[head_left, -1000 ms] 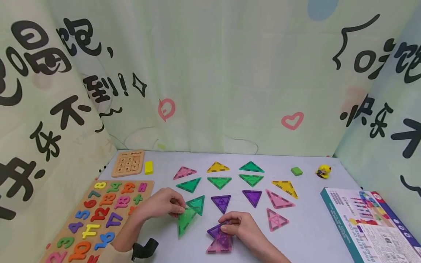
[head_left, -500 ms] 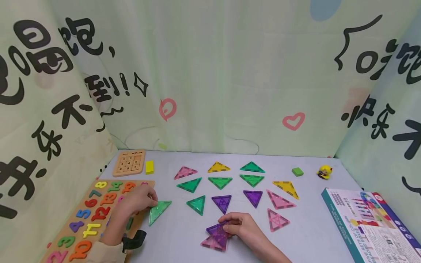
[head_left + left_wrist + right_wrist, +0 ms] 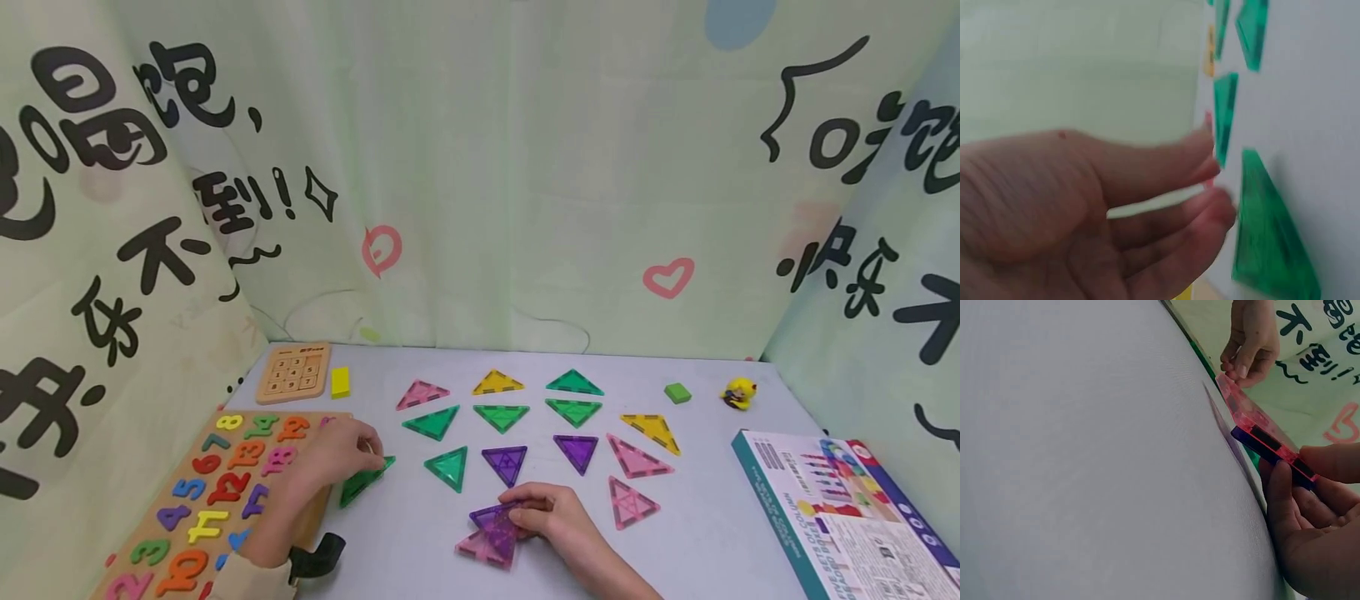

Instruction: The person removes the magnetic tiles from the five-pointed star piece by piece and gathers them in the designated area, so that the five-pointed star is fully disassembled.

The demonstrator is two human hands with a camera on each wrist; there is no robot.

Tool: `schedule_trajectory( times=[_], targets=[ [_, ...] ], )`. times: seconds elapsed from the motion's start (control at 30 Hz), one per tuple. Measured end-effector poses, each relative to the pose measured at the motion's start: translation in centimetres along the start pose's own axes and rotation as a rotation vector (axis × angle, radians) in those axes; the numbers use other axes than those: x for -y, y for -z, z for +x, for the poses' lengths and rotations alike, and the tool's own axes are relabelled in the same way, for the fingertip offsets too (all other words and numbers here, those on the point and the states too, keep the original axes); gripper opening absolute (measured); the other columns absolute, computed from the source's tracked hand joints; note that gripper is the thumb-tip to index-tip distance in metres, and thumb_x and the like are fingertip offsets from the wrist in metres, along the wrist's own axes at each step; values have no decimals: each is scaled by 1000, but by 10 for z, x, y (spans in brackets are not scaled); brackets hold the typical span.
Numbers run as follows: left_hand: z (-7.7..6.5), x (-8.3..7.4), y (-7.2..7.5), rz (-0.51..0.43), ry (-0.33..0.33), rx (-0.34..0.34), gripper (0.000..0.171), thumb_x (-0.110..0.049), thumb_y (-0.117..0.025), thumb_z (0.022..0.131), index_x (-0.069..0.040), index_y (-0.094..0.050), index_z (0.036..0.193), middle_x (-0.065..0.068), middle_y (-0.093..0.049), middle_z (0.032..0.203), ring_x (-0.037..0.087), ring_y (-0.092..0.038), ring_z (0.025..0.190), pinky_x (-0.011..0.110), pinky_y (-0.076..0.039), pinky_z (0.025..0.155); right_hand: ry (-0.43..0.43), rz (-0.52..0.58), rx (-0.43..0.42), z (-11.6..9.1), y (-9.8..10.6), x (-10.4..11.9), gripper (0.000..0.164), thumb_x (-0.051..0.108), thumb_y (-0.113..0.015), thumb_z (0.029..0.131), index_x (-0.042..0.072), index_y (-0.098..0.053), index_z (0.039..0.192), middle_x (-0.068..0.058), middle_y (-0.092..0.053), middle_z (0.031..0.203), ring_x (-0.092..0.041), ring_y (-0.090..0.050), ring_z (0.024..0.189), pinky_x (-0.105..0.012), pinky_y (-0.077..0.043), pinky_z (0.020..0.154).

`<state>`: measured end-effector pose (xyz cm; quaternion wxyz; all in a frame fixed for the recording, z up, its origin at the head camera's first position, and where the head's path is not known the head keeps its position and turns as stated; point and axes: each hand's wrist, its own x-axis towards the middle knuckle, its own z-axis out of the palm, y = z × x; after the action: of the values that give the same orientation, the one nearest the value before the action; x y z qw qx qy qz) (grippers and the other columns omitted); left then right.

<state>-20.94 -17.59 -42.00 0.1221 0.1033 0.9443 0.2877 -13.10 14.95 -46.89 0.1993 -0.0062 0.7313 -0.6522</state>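
My right hand (image 3: 553,531) pinches a pink triangular magnetic tile (image 3: 472,549) and a purple one (image 3: 486,517), which overlap. In the right wrist view, the pink tile (image 3: 1260,422) and purple tile (image 3: 1254,444) lie stacked, thumb and fingers at one corner. My left hand (image 3: 341,458) is at a green triangular magnetic tile (image 3: 362,483) beside the number board. In the left wrist view, thumb and fingertips of the left hand (image 3: 1116,194) are apart with nothing between them. That green tile (image 3: 1272,237) is on the table just beyond the fingertips.
Several triangular tiles, among them a green one (image 3: 447,468) and a purple one (image 3: 504,464), lie spread over the table. The number board (image 3: 180,500) sits left, a box (image 3: 840,508) right. A green block (image 3: 677,392) and yellow figurine (image 3: 738,392) stand at back right.
My left hand has carried the green tile left to beside the number board and let it go. The pink tile has turned under the purple one in my right hand.
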Motion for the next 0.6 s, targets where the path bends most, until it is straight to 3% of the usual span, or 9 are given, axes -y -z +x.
schedule_trajectory(
  times=[0.13,0.23,0.4,0.6],
  targets=[
    [-2,-20,-12,-105,-140,224,6,-20,-74,89,-17,-72,84,-4,-64,76,14,-55,71,27,-46,64,-3,42,-24,0,-2,0,35,15,-65,93,-4,-65,123,-1,-74,98,-8,-64,82,-25,-57,76],
    [-5,-40,-28,-138,-213,322,5,-23,-74,89,-20,-72,86,-6,-65,76,12,-57,70,26,-48,63,6,58,-25,-1,-4,1,35,15,-66,92,-4,-65,122,-1,-74,96,-8,-65,82,-24,-57,75],
    [-9,-67,-57,-142,-224,348,11,-29,-79,84,-23,-71,87,-9,-66,78,9,-57,69,24,-48,61,24,69,-5,-3,-8,2,36,16,-68,91,-5,-66,120,-3,-75,99,-7,-66,84,-23,-57,75],
    [-12,-78,-79,-134,-222,316,24,-31,-87,75,-23,-67,85,-8,-61,76,7,-52,69,21,-44,59,23,75,-21,-5,-11,2,34,17,-72,88,-5,-68,114,-1,-75,93,-5,-64,81,-21,-55,72]
  ],
)
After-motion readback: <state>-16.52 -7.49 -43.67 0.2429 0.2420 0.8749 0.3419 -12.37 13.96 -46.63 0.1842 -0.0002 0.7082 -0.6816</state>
